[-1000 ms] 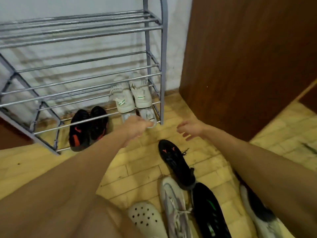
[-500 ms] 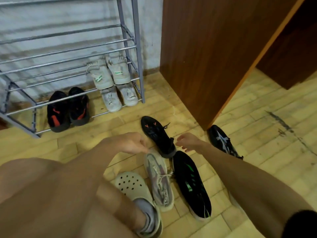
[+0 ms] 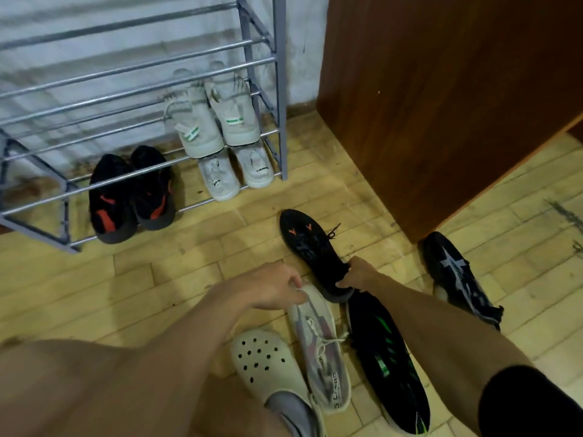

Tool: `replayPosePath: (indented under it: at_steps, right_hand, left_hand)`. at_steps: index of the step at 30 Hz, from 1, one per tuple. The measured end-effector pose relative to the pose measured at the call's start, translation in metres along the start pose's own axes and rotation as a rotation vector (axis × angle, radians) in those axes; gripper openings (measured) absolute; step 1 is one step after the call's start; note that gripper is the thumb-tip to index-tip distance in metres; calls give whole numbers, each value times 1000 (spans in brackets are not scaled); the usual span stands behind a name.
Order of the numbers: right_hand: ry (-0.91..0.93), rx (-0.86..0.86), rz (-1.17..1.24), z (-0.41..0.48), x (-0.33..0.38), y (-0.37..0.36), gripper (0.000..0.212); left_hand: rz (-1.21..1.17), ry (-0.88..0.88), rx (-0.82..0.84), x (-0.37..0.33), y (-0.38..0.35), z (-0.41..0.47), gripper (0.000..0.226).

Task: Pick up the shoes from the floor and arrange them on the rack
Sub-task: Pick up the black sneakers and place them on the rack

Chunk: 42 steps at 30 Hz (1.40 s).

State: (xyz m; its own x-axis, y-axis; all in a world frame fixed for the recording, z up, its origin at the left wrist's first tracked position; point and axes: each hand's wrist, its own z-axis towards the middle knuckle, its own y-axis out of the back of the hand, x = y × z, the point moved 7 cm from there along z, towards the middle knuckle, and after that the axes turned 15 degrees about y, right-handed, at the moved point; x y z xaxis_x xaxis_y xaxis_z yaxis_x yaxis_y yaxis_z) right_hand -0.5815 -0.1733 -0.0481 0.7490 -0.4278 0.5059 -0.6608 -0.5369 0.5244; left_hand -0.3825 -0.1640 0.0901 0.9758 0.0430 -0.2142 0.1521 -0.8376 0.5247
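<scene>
A grey metal rack [image 3: 279,89] stands against the wall. On it sit a black and red pair [image 3: 129,197], a white pair [image 3: 233,171] on the lowest bars and a second white pair [image 3: 214,121] one shelf higher. My right hand [image 3: 358,274] grips the heel of a black shoe with orange marks [image 3: 307,241] lying on the floor. My left hand [image 3: 271,288] is closed over the toe of a grey and pink sneaker [image 3: 321,345]. Beside it lie a black and green shoe [image 3: 388,364] and, farther right, a black shoe with a silver star [image 3: 457,275].
A brown wooden door [image 3: 441,105] stands open right of the rack. A cream clog [image 3: 268,367] is worn on a foot at the bottom. The floor [image 3: 157,285] is yellow wooden blocks.
Both hands dropped from the rack's front down to the floor shoes. My right hand took hold of the black shoe's heel, my left closed on the grey sneaker's toe.
</scene>
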Motion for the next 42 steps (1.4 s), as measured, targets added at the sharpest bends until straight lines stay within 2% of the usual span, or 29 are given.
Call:
replayPosePath:
  at_steps: [3,6,11,14,19,21,24,27,29,35,39,42]
  right_hand:
    - [-78,-7,166,5,-6,4,30]
    - [-98,13,275,1,4,8,33]
    - [-3,48,337,-23,46,33,40]
    - [105,65,359,-52,82,49,27]
    - [359,84,390,-108,172,69,37]
    - [459,68,417,-133,214,78,38]
    - [608,49,398,-174,274,87,36]
    - [740,46,339,-213,327,86,23]
    - [805,70,322,-237,361,78,18]
    - [912,156,237,-296,455,18,9]
    - [889,102,79,-303,495,-48,29]
    - [853,97,84,-297,505,-101,28]
  left_hand:
    - [-24,13,2,2,5,4,46]
    - [-45,49,-9,7,9,2,43]
    - [-218,114,-43,6,15,-19,36]
    - [-497,179,-75,8,18,-44,39]
    - [-1062,154,-156,13,36,-89,50]
    - [-1228,110,-270,25,55,-113,46]
    - [-1370,34,-441,54,84,-157,37]
    - [-1399,-28,-550,85,106,-206,25]
    - [-1409,-53,-606,109,115,-237,20]
    - [-1463,-69,-733,195,121,-318,28]
    - [-1543,-40,-760,253,87,-337,35]
    - [-1634,25,-768,298,47,-330,42]
